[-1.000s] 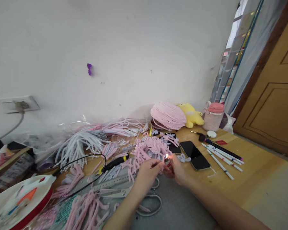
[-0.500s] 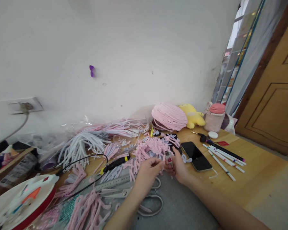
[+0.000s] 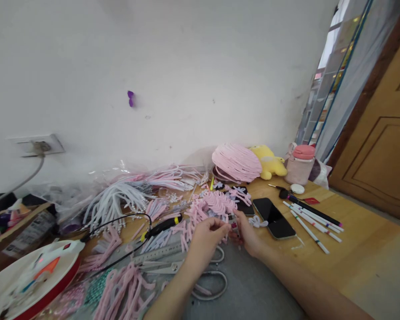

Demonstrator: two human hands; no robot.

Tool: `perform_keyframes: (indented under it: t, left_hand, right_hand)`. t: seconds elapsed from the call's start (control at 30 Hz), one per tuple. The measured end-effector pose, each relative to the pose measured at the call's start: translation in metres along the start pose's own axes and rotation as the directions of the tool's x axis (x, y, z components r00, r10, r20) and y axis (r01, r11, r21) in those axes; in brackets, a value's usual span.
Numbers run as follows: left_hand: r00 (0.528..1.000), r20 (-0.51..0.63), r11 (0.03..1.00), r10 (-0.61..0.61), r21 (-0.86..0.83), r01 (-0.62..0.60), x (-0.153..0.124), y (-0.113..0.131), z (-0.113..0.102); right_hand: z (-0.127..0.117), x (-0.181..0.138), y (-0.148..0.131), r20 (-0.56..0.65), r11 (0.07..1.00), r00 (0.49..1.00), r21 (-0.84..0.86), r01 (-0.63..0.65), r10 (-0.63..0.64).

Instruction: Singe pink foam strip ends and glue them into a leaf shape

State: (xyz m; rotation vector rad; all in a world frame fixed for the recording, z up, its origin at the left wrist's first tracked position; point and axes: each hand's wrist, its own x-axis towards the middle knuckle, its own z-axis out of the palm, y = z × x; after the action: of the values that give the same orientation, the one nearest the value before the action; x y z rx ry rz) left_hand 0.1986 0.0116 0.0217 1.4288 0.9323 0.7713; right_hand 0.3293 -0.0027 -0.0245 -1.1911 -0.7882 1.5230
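Note:
My left hand [image 3: 208, 235] is closed in a pinch, a short bit of pink pipe cleaner [image 3: 227, 218] showing at its fingertips. Close beside it, my right hand [image 3: 248, 233] wraps round a small lighter [image 3: 234, 222] with a red print, mostly covered by the fingers. Just beyond both hands lies a heap of bent pink pipe cleaners [image 3: 216, 202]. Large scissors [image 3: 208, 284] rest on the grey mat [image 3: 250, 284] below my left hand, with a steel ruler [image 3: 160, 252] alongside.
On the right are a phone [image 3: 274, 218], striped sticks [image 3: 310, 226] and a pink-lidded bottle [image 3: 300, 164]. A glue gun [image 3: 50, 258] lies on a round red-edged tray [image 3: 70, 273] at the left. White pipe cleaners [image 3: 120, 200] and a black-yellow tool [image 3: 163, 226] lie between.
My right fingers have shifted over the lighter, which now shows less. Both hands stay close together in nearly the same place; the view has moved slightly.

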Motion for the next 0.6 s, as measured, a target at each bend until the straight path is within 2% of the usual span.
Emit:
perform_keyframes:
  t: [0.17, 0.4, 0.6]
  left_hand:
    - [1.0, 0.018, 1.0, 0.026, -0.007, -0.025, 0.0032, -0.0045, -0.0011]
    - [1.0, 0.005, 0.997, 0.004, 0.072, -0.005, 0.004, -0.0049, -0.0011]
    - [1.0, 0.029, 0.989, 0.01, 0.15, -0.014, 0.0042, -0.008, -0.0001]
  right_hand:
    - [-0.0005, -0.0029, 0.0016, 0.027, 0.999, 0.999, -0.037, -0.036, 0.037]
    - [-0.0041, -0.003, 0.0023, 0.095, 0.999, 0.995, 0.041, -0.031, 0.027]
    - [-0.0008, -0.0072, 0.0017, 0.064, 1.0, 0.998, 0.016, -0.014, 0.013]
